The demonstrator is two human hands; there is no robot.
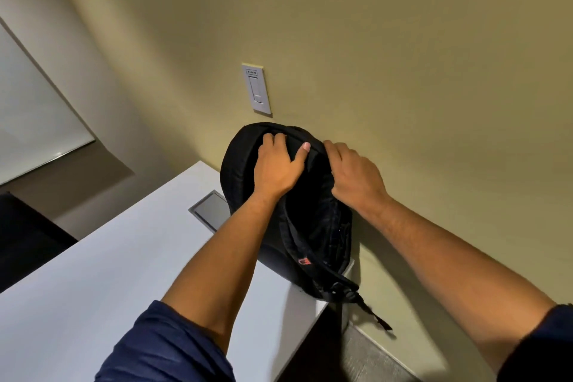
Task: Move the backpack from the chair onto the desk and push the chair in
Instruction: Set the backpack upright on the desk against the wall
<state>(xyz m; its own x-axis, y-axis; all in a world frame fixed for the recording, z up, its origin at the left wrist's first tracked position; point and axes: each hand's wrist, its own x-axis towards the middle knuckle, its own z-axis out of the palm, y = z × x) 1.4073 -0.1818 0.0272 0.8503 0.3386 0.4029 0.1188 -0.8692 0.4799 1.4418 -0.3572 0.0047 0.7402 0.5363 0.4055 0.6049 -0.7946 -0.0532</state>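
Observation:
A black backpack stands upright on the white desk, at the desk's right end against the yellow wall. My left hand lies over the top of the backpack, fingers curled around its upper edge. My right hand grips the top right side of the backpack. A strap with a buckle hangs off the desk's corner. The chair is out of view.
A wall switch plate sits just above the backpack. A grey cable hatch is set into the desk left of the backpack. A whiteboard hangs at the left, with a dark object below it.

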